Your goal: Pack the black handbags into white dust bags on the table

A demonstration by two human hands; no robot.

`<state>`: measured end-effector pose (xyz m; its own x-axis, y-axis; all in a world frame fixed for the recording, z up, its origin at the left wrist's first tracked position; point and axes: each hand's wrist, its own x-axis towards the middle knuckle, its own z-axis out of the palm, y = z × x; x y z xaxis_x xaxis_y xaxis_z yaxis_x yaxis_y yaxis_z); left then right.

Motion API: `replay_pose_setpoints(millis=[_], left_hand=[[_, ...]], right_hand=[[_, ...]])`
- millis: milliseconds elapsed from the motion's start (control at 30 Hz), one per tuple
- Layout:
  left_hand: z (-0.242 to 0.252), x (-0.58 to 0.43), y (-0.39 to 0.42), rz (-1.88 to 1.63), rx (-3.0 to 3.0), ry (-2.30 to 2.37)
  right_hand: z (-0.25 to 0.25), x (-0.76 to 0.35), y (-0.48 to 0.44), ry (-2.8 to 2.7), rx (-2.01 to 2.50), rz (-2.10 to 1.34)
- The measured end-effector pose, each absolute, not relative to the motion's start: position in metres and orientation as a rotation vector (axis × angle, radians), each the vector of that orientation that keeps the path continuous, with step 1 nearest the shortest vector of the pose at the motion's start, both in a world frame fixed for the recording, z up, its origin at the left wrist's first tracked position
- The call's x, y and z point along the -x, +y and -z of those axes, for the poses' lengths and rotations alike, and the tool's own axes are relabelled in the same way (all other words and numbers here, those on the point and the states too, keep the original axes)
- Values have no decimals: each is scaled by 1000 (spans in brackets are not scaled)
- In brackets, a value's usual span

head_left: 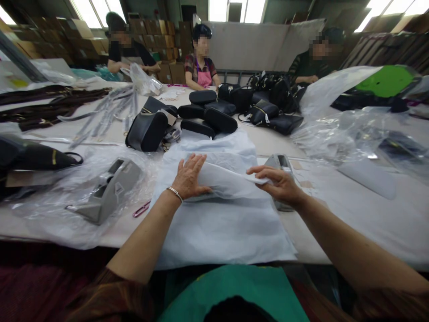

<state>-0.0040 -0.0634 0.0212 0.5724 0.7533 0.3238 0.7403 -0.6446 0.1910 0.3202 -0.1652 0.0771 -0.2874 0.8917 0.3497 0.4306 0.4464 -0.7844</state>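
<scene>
White tissue paper [221, 232] lies in layered sheets in front of me, with one part folded over and lifted along its edge. My left hand [191, 179], with a bracelet at the wrist, rests on the left of the fold, its fingers spread. At the right end of the fold my right hand [276, 183] pinches the paper's edge between thumb and fingers. Behind that hand, partly hidden, stands a grey tape dispenser [279, 161]. Another grey tape dispenser [115, 190] stands left of the paper, near a pair of pink thread snips [141, 209].
Black bags [147, 129] and several black pouches [221, 120] sit beyond the paper. Clear plastic bags [338, 134] are heaped at right, more plastic film [83, 223] at left. Straps [103, 112] lie at the far left. Three people work across the table [355, 223].
</scene>
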Motion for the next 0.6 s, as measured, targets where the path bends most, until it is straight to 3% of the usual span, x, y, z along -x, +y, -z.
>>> replay_pose_setpoints(millis=[167, 233, 333, 467, 600], left_hand=[[-24, 26, -82, -696, -2852, 1170], [-24, 32, -95, -705, -2924, 1025], [-28, 34, -111, -600, -3015, 850], [-38, 29, -124, -455, -3092, 771], [-51, 28, -136, -197, -3111, 649]], right_hand=[[-86, -333, -172, -1948, 1068, -1472], [-86, -331, -163, -1919, 975, -1600], [-81, -310, -136, -1945, 971, -1285], [-57, -258, -97, -2425, 1037, -561], [-19, -222, -87, -2767, 861, -155]])
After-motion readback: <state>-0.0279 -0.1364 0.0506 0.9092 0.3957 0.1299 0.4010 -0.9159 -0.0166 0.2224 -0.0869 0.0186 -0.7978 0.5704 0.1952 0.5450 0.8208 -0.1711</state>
